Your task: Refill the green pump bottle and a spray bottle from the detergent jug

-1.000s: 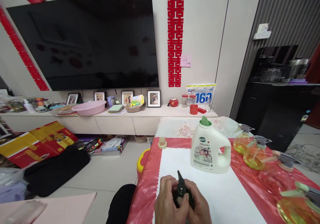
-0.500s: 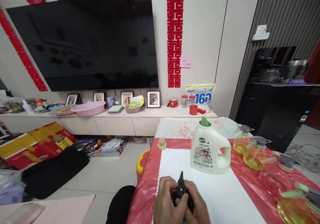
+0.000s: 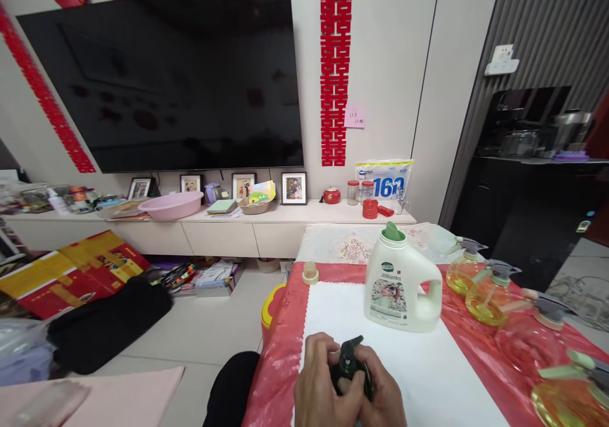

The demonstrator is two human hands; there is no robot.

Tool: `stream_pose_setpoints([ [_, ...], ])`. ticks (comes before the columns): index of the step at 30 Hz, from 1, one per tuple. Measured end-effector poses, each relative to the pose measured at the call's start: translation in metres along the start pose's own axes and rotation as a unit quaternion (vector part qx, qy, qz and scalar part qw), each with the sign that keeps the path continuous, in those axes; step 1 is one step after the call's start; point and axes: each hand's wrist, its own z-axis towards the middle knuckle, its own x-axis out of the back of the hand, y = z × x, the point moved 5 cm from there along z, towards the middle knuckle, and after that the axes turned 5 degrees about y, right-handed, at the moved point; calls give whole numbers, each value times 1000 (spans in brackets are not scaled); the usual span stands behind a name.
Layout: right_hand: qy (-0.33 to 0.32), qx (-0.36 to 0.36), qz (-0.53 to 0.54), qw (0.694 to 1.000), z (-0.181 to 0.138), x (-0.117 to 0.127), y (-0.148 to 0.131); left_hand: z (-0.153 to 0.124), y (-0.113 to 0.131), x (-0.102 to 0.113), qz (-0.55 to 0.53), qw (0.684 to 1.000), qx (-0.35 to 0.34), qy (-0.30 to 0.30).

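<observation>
Both my hands are wrapped round a dark green pump bottle (image 3: 348, 362) at the near edge of the white sheet. My left hand (image 3: 320, 386) grips its left side, with the thumb near the neck. My right hand (image 3: 382, 382) closes on the other side. The black pump nozzle points up and to the right; the lower part of the bottle is hidden by my fingers. Beyond them stands a cream detergent jug (image 3: 400, 287) with a handle, its mouth uncapped and showing a green spout. A translucent cap (image 3: 310, 273) sits at the sheet's far left corner.
Several clear pump bottles with yellow or pink contents, such as this one (image 3: 486, 300), line the table's right side. A white sheet (image 3: 428, 376) lies over the red tablecloth (image 3: 273, 363). A yellow and red stool (image 3: 273, 305) stands left of the table.
The pump nozzle has turned from pointing away from me to pointing right. My hands have shifted slightly, still round the bottle. The view has moved a little.
</observation>
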Motion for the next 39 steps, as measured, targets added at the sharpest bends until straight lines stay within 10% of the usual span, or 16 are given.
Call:
stream_pose_setpoints([
  [6, 21, -50, -36, 998, -3, -2, -4, 4, -1, 1, -22, 999, 4, -23],
  [16, -132, 71, -72, 986, 10, 10, -22, 1, -1, -3, -28, 997, -39, -60],
  [31, 15, -53, -19, 998, -1, -4, -15, 4, 0, 0, -15, 999, 8, -45],
  [39, -84, 75, -63, 992, 11, 4, -41, 4, 1, 0, -30, 998, -22, -56],
])
